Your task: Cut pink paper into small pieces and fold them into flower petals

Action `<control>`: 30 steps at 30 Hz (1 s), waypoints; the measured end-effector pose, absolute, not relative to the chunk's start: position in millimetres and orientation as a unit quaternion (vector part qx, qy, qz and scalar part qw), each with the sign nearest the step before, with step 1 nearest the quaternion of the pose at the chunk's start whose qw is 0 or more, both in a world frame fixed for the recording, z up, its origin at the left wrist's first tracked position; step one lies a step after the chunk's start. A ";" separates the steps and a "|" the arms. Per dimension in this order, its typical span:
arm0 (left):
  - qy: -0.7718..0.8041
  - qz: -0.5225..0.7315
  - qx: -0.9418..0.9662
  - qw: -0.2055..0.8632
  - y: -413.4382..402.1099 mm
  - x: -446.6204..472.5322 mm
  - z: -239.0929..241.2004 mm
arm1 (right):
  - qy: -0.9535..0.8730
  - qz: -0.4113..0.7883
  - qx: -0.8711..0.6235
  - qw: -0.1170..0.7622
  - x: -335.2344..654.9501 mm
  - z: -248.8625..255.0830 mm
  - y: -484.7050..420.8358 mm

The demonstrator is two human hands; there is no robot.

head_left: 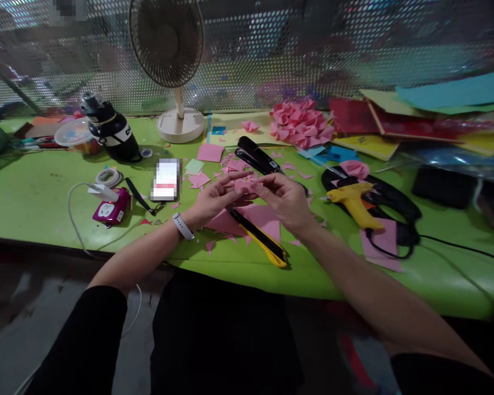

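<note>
Between the fingertips of both hands is a small folded piece of pink paper (243, 184), held above the table. My left hand (214, 198) pinches its left side, and my right hand (282, 198) grips its right side. Just below them lies a yellow and black utility knife (263, 238), resting across pink paper sheets (267, 218). A black stapler (257, 156) is behind my hands. Pink paper scraps (209, 247) are scattered all around. Farther back sits a heap of folded pink paper pieces (300, 123).
A yellow glue gun (356, 203) with a black cord is at right. Stacked coloured sheets (448, 109) fill the back right. To the left are a phone (166, 180), a purple plug adapter (113, 208), a tape roll (108, 177), a black bottle (113, 131) and a fan (181, 125).
</note>
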State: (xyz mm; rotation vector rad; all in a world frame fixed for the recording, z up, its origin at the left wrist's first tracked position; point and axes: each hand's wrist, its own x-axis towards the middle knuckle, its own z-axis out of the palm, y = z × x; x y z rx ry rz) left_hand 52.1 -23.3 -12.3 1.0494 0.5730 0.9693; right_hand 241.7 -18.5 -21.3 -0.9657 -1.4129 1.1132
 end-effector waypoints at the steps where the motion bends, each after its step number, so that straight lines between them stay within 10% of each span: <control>1: 0.253 0.443 0.475 0.717 -23.5 52.2 -12.8 | -0.591 0.464 -0.406 0.520 242.0 -21.4 -18.6; 30: 0.285 0.453 0.469 0.702 -25.2 56.8 -16.7 | -0.616 0.417 -0.425 0.516 241.1 -22.1 -16.9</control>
